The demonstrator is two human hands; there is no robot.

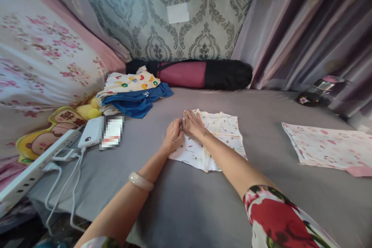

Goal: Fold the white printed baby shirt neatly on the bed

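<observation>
A small white garment point(225, 124) with a scattered print and pale yellow trim lies spread on the grey sheet in front of me. At its left edge, my left hand point(173, 136) has its fingers curled closed on the cloth; the fingertips are partly hidden. My right hand point(192, 124) rests on the garment's upper left part, fingers stretched out and pressing the fabric flat. The two hands nearly touch each other. A pale bangle point(141, 181) circles my left wrist.
Folded clothes point(130, 93) are stacked at the back left, near a rolled black and maroon bag point(186, 73). A power strip point(37, 166), a white device point(91, 131) and cables lie left. Pink-printed cloth point(328, 147) and a glass kettle point(316, 91) are right.
</observation>
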